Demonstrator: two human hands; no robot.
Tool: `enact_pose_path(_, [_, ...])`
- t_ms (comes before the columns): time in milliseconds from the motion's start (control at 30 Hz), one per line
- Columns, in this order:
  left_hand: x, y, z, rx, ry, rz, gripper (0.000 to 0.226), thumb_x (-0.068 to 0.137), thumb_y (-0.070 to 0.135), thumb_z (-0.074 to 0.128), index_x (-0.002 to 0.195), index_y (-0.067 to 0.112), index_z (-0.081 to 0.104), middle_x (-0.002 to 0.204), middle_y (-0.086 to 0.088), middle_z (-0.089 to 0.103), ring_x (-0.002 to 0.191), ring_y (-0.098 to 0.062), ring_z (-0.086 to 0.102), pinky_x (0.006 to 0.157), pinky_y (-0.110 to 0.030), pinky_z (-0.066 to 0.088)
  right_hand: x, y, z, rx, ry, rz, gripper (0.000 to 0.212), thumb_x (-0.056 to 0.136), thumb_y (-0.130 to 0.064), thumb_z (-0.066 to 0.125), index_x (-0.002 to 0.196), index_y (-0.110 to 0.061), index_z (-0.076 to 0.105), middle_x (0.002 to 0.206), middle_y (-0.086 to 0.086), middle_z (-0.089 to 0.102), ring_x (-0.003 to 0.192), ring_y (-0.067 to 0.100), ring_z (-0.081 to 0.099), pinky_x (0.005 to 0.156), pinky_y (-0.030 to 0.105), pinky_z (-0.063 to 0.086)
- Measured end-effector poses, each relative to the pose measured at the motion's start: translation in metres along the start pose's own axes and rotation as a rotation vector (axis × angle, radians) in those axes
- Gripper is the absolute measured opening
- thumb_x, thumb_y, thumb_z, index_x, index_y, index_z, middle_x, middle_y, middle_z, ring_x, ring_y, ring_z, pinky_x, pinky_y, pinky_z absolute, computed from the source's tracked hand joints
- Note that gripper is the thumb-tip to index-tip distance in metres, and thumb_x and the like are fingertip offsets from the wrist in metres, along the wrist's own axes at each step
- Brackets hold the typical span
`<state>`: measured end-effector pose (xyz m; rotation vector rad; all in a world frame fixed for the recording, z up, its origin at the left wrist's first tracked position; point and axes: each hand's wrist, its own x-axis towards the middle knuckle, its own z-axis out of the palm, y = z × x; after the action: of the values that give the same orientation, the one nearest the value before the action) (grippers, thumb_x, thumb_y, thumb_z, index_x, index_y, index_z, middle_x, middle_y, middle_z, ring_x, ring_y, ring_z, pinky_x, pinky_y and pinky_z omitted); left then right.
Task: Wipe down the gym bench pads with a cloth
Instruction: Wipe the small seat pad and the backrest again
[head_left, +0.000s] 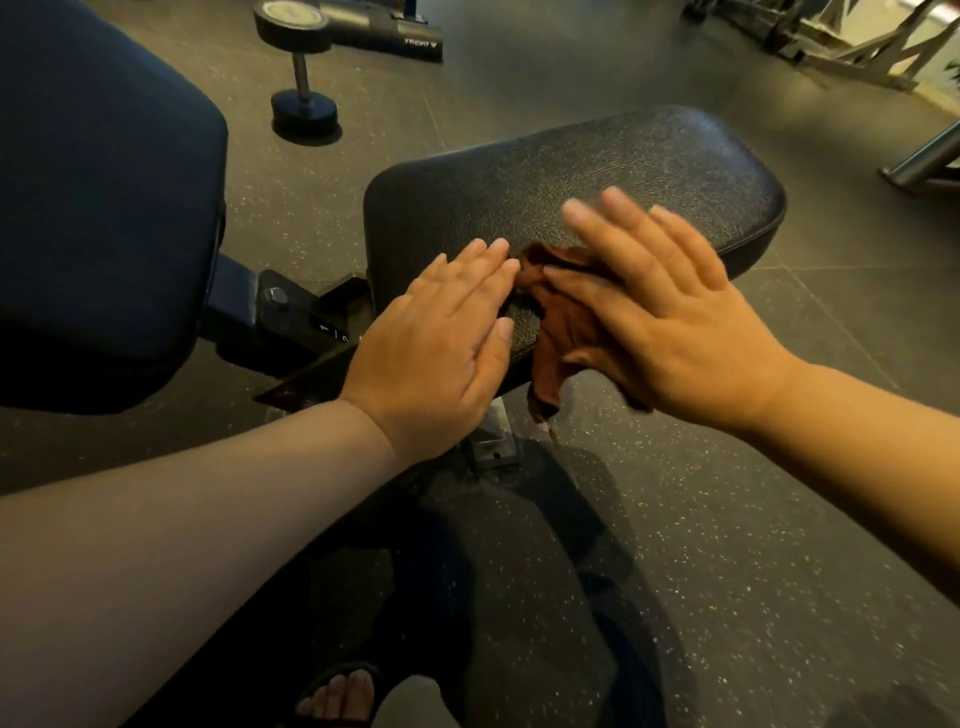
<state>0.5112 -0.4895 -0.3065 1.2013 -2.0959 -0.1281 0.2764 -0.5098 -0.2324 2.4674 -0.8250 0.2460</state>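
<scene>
A black textured seat pad (597, 176) of a gym bench fills the middle of the head view. The larger dark back pad (98, 197) rises at the left. A brown cloth (558, 322) lies crumpled on the seat pad's near edge and hangs over it. My right hand (670, 312) lies flat on top of the cloth with fingers spread, pressing it to the pad. My left hand (441, 348) rests flat on the pad's near left corner, fingertips touching the cloth's edge, holding nothing.
A dumbbell (298, 67) stands on end on the speckled rubber floor (727, 519) behind the bench. The bench's metal frame and hinge bracket (280, 306) show between the pads. Machine frames (841, 47) stand at the far right. My sandalled foot (337, 696) is at the bottom.
</scene>
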Motion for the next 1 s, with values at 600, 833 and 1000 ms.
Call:
enact_pose_path(600, [-0.002,0.004,0.005,0.084,0.08,-0.035,0.053,0.103,0.029,0.03,0.145,0.001,0.045,0.154,-0.016,0.041,0.146,-0.025,0.034,0.122,-0.04,0.024,0.013,-0.002,-0.009,-0.084,-0.196,-0.002,0.063,0.106,-0.047,0.035,0.15,-0.001,0.039,0.151,0.021,0.044,0.141,0.041,0.038,0.119,0.053,0.026])
enact_pose_path(833, [-0.016,0.004,0.003,0.104,0.072,-0.043,0.053,0.106,0.031,0.026,0.149,0.002,0.04,0.157,-0.014,0.037,0.148,-0.024,0.029,0.122,-0.043,0.023,0.02,-0.011,-0.005,-0.064,-0.246,-0.103,0.055,0.106,-0.038,0.035,0.152,-0.009,0.037,0.154,0.017,0.041,0.145,0.038,0.032,0.122,0.052,0.02])
enact_pose_path(1000, [-0.016,0.005,0.009,0.128,0.12,-0.048,0.053,0.105,0.03,0.028,0.147,0.0,0.043,0.154,-0.017,0.041,0.146,-0.028,0.033,0.12,-0.046,0.026,0.011,0.002,-0.008,-0.037,-0.204,-0.07,0.056,0.102,-0.03,0.048,0.152,-0.007,0.039,0.153,0.019,0.041,0.144,0.04,0.033,0.119,0.056,0.026])
